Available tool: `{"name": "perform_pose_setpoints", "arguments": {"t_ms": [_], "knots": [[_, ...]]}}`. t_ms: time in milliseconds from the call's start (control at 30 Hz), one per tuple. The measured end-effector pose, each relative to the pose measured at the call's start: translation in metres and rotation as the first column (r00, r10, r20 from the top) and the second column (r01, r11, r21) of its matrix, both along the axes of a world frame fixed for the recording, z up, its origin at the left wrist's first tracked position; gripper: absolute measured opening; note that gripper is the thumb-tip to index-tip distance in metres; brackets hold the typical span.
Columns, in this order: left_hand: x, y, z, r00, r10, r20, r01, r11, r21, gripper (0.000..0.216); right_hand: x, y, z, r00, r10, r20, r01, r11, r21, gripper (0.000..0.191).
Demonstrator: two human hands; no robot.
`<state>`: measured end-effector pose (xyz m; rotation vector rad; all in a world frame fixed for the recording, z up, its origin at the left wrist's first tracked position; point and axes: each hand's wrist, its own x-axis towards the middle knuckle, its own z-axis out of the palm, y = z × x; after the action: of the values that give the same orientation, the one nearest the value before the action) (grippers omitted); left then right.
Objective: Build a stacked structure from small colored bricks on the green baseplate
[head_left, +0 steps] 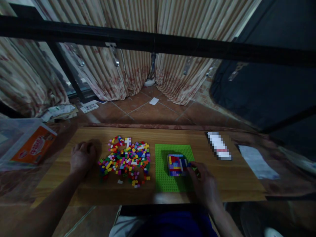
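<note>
While the fingers of the right hand (pixel 206 186) reach the right side of a small brick build (pixel 175 165), their tips meet its edge around a dark blue spot; whether they grip a loose piece or only press on the build, I cannot tell. A bit of yellow-green shows between these fingers and the palm.

The build, a blocky shape in red, blue, yellow and purple, sits on a green studded baseplate (pixel 161 182), right of its middle. Just left of the baseplate spreads a loose pile of small bricks (pixel 133 158) in many colours, with a few strays along its near side.

Left of the pile, the left hand (pixel 82 157) rests on the wooden counter (pixel 111 196), its fingers curled under; what they may hold is hidden.

On the far right of the counter lies a flat, pixelated object (pixel 219 146), with a white sheet (pixel 259 163) beyond the right edge. A clear plastic box (pixel 17 126) with an orange label stands at the left. Farther off are a tiled floor (pixel 123 112) with papers on it, a dark horizontal bar (pixel 172 42) and striped curtains (pixel 133 16).
</note>
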<state>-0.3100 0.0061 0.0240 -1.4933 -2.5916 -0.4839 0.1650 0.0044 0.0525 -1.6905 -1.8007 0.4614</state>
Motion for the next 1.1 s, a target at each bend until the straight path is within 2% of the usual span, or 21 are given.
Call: {"name": "perform_pose_setpoints", "arguments": {"t_ms": [67, 133, 333, 567, 800, 1000, 1100], "knots": [[0.001, 0.000, 0.002, 1.000, 0.000, -0.002, 0.000, 1.000, -0.009, 0.038, 0.004, 0.007, 0.002, 0.999, -0.040, -0.005, 0.040, 0.999, -0.002, 0.034], [0.002, 0.001, 0.003, 1.000, 0.008, -0.003, -0.008, 1.000, -0.014, 0.038, 0.005, 0.015, 0.003, 0.999, -0.026, -0.023, 0.026, 1.000, 0.004, 0.033], [0.000, 0.002, 0.003, 0.999, 0.014, -0.032, -0.015, 0.998, -0.056, 0.041, 0.006, 0.040, 0.001, 0.984, 0.174, -0.044, -0.173, 0.985, 0.011, 0.030], [0.001, 0.002, 0.002, 0.998, 0.005, -0.064, -0.007, 0.999, -0.041, 0.043, 0.014, 0.054, 0.003, 0.936, 0.352, -0.019, -0.352, 0.935, -0.035, 0.027], [0.002, 0.002, 0.003, 0.999, 0.012, -0.031, -0.013, 1.000, -0.026, 0.037, 0.019, 0.063, 0.000, 0.899, 0.438, -0.025, -0.439, 0.895, -0.078, 0.025], [0.001, 0.002, 0.002, 0.998, 0.043, -0.041, -0.045, 0.997, -0.056, 0.041, 0.020, 0.073, 0.009, 0.860, 0.509, -0.042, -0.508, 0.844, -0.172, 0.023], [0.001, 0.002, 0.002, 0.998, 0.012, -0.057, -0.014, 0.999, -0.048, 0.041, 0.019, 0.077, 0.013, 0.840, 0.541, -0.047, -0.538, 0.817, -0.208, 0.021]]}}
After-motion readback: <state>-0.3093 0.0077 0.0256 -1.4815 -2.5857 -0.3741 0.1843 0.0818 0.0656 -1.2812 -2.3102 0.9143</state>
